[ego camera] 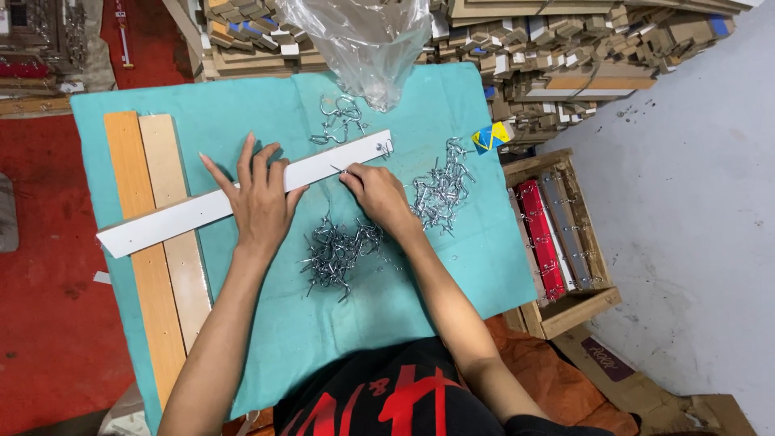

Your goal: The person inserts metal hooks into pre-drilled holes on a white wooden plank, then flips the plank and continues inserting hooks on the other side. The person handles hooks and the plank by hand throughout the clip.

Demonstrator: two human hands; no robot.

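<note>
Forearms reach out: left hand (260,198) spread flat on white strip (242,194); right hand (378,196) pinches hook (339,169), could slip.

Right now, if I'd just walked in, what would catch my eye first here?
Probably the teal cloth over the worktable, strewn with heaps of shiny metal hooks. Across its middle lies a long white strip: the left hand presses flat on it while the right hand pinches something small at its edge. A clear plastic bag sits at the far edge.
</note>
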